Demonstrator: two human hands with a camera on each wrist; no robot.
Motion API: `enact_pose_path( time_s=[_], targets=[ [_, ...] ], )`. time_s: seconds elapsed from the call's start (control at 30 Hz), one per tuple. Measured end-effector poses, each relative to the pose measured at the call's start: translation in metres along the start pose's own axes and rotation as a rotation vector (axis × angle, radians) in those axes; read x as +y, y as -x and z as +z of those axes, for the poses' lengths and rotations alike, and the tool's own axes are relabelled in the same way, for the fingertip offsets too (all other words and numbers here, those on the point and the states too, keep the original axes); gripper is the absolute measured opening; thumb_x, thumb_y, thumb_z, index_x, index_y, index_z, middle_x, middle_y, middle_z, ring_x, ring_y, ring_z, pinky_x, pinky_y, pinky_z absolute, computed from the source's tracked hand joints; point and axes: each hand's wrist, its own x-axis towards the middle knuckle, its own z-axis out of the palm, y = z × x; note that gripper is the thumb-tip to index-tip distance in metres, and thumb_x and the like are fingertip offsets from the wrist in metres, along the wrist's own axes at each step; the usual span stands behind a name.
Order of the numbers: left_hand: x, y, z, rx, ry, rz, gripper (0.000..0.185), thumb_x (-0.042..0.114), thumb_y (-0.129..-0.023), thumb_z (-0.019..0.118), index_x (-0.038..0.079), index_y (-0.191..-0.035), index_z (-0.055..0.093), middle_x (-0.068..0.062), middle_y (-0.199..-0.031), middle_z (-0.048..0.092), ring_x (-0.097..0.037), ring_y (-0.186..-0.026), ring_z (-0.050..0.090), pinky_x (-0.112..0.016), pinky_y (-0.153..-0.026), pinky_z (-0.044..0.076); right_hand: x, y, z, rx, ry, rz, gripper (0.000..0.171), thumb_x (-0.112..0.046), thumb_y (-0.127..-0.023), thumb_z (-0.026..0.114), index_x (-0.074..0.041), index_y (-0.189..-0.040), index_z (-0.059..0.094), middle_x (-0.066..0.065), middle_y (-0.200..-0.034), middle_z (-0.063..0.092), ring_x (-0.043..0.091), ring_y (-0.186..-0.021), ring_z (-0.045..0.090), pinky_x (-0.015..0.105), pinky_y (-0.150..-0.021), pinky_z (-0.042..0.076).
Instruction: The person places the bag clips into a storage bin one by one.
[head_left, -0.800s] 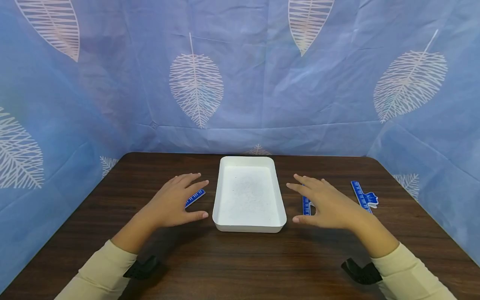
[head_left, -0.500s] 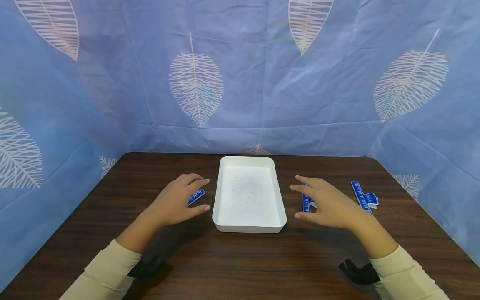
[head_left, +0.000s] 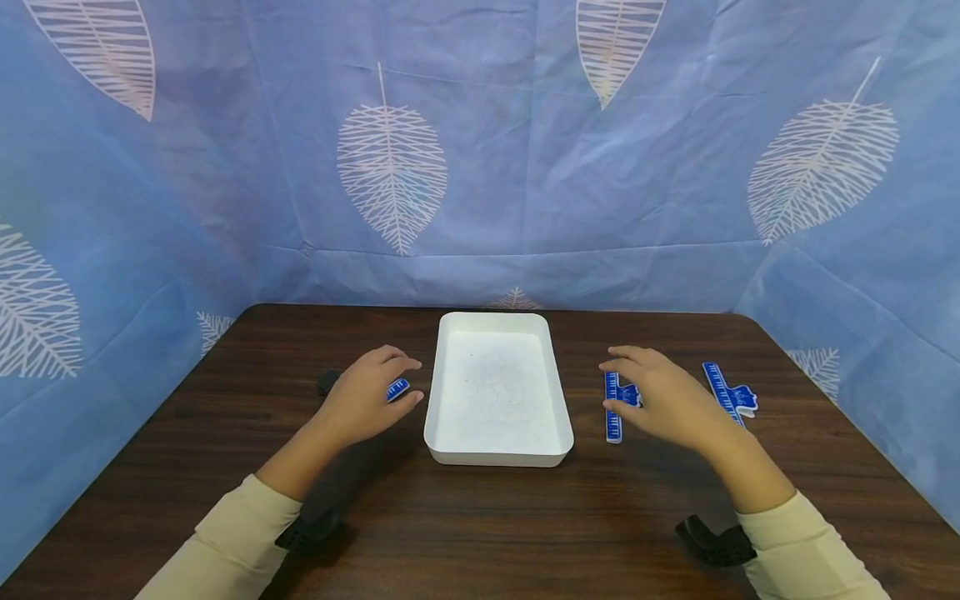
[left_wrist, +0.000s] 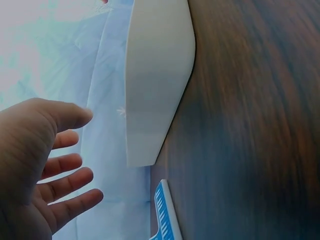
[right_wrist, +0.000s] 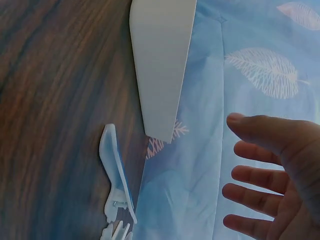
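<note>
Hands were seen low over the table (head_left: 480, 517), one to each side of a white tray (head_left: 498, 454). The left hand (head_left: 367, 398) was set over a blue clip (head_left: 397, 389) just left of the tray; only the clip's end showed past the fingers (head_left: 408, 398). In the left wrist view those fingers were loosely spread and slightly bent, with nothing pinched between them. The right hand (head_left: 671, 400) was held beside a second clip (head_left: 613, 407), which lay flat just right of the tray; the thumb appeared to touch its handle, though a grip could not be told for sure. In the right wrist view the fingers (right_wrist: 255, 172) were spread and apart. A third clip (head_left: 726, 392) lay further right, untouched.

Several slips could be judged likely. Each clip was thin and flat on smooth wood, so a shallow pinch could let it skid away rather than lift. The left clip, mostly hidden under the hand, could be pushed against the tray wall. The tray itself could be knocked, being so close to both hands.
</note>
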Motion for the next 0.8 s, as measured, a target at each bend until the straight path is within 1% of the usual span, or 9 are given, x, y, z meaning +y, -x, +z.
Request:
enact_pose_path(
  time_s=[0.13, 0.27, 0.37, 0.47, 0.53, 0.67, 0.8],
  targets=[
    [0.001, -0.003, 0.006, 0.04, 0.028, -0.021, 0.031, 0.022, -0.082, 0.078, 0.007, -0.108, 0.071, -0.007, -0.108, 0.062, -0.023, -0.095, 0.062, -0.041, -0.082, 0.054, 0.004, -0.001, 0.0, 0.019, 0.005, -0.001, 0.045, -0.017, -0.082, 0.079, 0.003, -0.12, 0.064, 0.026, -0.132, 0.054, 0.045, -0.12, 0.05, 0.058, -0.096, 0.043],
    [0.004, -0.008, 0.012, 0.064, 0.032, -0.048, 0.027, 0.02, -0.082, 0.078, 0.006, -0.104, 0.072, -0.007, -0.106, 0.062, -0.019, -0.084, 0.062, -0.037, -0.074, 0.054, 0.008, -0.001, 0.0, 0.035, 0.016, 0.004, 0.046, -0.015, -0.08, 0.08, 0.005, -0.119, 0.064, 0.027, -0.129, 0.055, 0.045, -0.119, 0.051, 0.058, -0.096, 0.043],
    [0.006, -0.012, 0.015, 0.062, 0.043, -0.082, 0.024, 0.018, -0.082, 0.078, 0.006, -0.102, 0.072, -0.007, -0.105, 0.062, -0.02, -0.081, 0.061, -0.035, -0.067, 0.052, 0.01, -0.002, 0.001, 0.043, 0.032, 0.009, 0.045, -0.014, -0.08, 0.08, 0.006, -0.117, 0.064, 0.027, -0.127, 0.057, 0.045, -0.117, 0.052, 0.057, -0.095, 0.044],
    [0.008, -0.013, 0.018, 0.051, 0.068, -0.115, 0.024, 0.017, -0.081, 0.078, 0.006, -0.101, 0.072, -0.007, -0.103, 0.062, -0.023, -0.082, 0.062, -0.033, -0.063, 0.05, 0.013, -0.002, 0.002, 0.049, 0.041, 0.01, 0.045, -0.014, -0.08, 0.08, 0.006, -0.116, 0.064, 0.028, -0.125, 0.057, 0.045, -0.116, 0.053, 0.058, -0.095, 0.044],
    [0.008, -0.014, 0.02, 0.039, 0.085, -0.136, 0.025, 0.017, -0.08, 0.078, 0.006, -0.102, 0.072, -0.007, -0.103, 0.062, -0.024, -0.083, 0.062, -0.033, -0.062, 0.049, 0.015, -0.002, 0.003, 0.053, 0.046, 0.011, 0.045, -0.014, -0.079, 0.081, 0.007, -0.116, 0.064, 0.028, -0.124, 0.058, 0.045, -0.115, 0.054, 0.058, -0.094, 0.044],
    [0.007, -0.016, 0.023, 0.038, 0.112, -0.161, 0.025, 0.016, -0.079, 0.078, 0.005, -0.101, 0.072, -0.009, -0.103, 0.063, -0.024, -0.082, 0.063, -0.033, -0.061, 0.05, 0.019, -0.002, 0.005, 0.056, 0.054, 0.018, 0.043, -0.012, -0.079, 0.081, 0.006, -0.115, 0.065, 0.027, -0.122, 0.059, 0.044, -0.113, 0.055, 0.057, -0.094, 0.044],
    [0.007, -0.018, 0.025, 0.029, 0.154, -0.197, 0.025, 0.015, -0.08, 0.078, 0.005, -0.101, 0.072, -0.011, -0.106, 0.064, -0.024, -0.084, 0.065, -0.033, -0.063, 0.052, 0.022, -0.002, 0.006, 0.055, 0.064, 0.033, 0.04, -0.011, -0.081, 0.079, 0.006, -0.115, 0.065, 0.026, -0.121, 0.059, 0.043, -0.113, 0.055, 0.057, -0.094, 0.045]
  ],
)
